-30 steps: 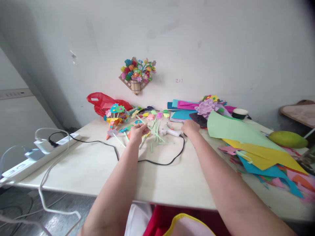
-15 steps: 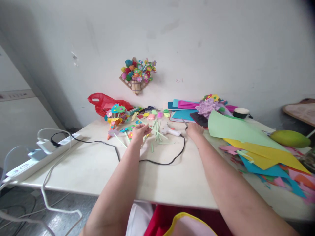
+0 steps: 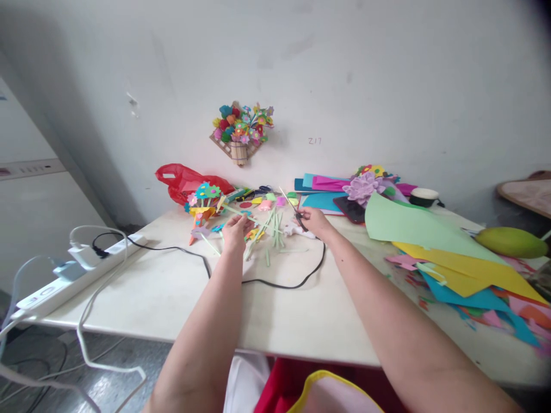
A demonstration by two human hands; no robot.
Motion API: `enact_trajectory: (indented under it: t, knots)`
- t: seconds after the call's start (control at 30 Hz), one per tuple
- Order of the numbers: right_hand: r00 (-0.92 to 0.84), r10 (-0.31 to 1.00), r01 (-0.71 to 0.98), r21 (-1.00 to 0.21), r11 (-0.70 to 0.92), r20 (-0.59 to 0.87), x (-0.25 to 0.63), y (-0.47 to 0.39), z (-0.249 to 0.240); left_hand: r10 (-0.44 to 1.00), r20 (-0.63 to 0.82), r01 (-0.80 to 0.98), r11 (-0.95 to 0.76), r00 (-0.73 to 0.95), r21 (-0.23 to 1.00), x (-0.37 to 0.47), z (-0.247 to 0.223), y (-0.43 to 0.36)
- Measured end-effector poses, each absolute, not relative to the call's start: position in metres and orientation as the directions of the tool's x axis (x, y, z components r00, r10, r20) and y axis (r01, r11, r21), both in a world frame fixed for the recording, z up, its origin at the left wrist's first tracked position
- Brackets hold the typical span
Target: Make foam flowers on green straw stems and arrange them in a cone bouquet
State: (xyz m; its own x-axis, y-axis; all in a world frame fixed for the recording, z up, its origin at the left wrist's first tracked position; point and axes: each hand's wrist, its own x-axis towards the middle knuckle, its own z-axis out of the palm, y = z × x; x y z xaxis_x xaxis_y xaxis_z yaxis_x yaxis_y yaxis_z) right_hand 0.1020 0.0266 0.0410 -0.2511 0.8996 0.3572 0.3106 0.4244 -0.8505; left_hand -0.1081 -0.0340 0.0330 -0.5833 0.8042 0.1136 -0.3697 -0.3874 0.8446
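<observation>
My left hand (image 3: 235, 229) pinches a thin green paper strip (image 3: 253, 221) that slants across a heap of similar green strips (image 3: 272, 229) at the far middle of the white table (image 3: 172, 287). My right hand (image 3: 313, 221) is closed on a pair of scissors (image 3: 293, 211), whose blades point up and left toward the strip. A white glue gun (image 3: 297, 232) lies just under my right hand, and its black cord (image 3: 279, 284) loops toward me. A small foam flower bouquet (image 3: 202, 201) stands left of my left hand.
Foam sheets in light green (image 3: 413, 226), yellow (image 3: 465, 264) and blue are piled at the right, with a purple flower (image 3: 365, 186), a phone (image 3: 350, 209) and a green mango (image 3: 512, 242). A red bag (image 3: 181, 178) lies at the back left. A power strip (image 3: 64, 275) sits on the left edge.
My right hand moved left from beside the phone, took up the scissors and lifted them toward the strip. My left hand has stayed nearly in place with the green strip.
</observation>
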Motion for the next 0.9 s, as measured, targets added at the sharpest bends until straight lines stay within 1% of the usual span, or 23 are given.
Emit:
enact_trajectory:
  t: [0.07,0.13,0.23,0.3,0.43,0.5,0.57,0.63,0.9]
  knots:
    - [-0.362,0.878,0.166,-0.905,0.392,0.314,0.099,0.019,0.045,0.794,0.102,-0.386,-0.398,-0.599,0.832,-0.110,0.032,-0.033]
    - [-0.488,0.833,0.107,-0.929,0.354,0.261,0.097,0.012,0.050,0.789,0.094,-0.408,-0.411,-0.608,0.815,-0.113,0.031,-0.031]
    - [-0.657,0.739,0.127,-0.945,0.303,0.148,0.098,0.005,0.055,0.781,0.073,-0.440,-0.424,-0.621,0.792,-0.116,0.031,-0.030]
    - [-0.718,0.690,0.176,-0.938,0.300,0.086,0.100,0.003,0.057,0.771,0.059,-0.452,-0.431,-0.634,0.781,-0.116,0.031,-0.029]
    - [-0.793,0.605,0.182,-0.918,0.353,0.075,0.104,0.002,0.060,0.773,0.082,-0.466,-0.460,-0.630,0.756,-0.117,0.030,-0.028]
    - [-0.834,0.550,0.190,-0.917,0.349,0.037,0.105,0.001,0.061,0.782,0.110,-0.472,-0.475,-0.614,0.743,-0.118,0.029,-0.028]
    - [-0.851,0.524,0.244,-0.910,0.336,-0.034,0.104,-0.001,0.061,0.786,0.123,-0.477,-0.483,-0.606,0.735,-0.119,0.028,-0.027]
    - [-0.837,0.541,0.298,-0.897,0.326,-0.081,0.101,-0.002,0.060,0.789,0.117,-0.485,-0.479,-0.604,0.732,-0.120,0.027,-0.027]
    - [-0.752,0.659,0.322,-0.881,0.345,-0.017,0.084,0.002,0.047,0.822,0.136,-0.512,-0.464,-0.553,0.722,-0.118,0.024,-0.025]
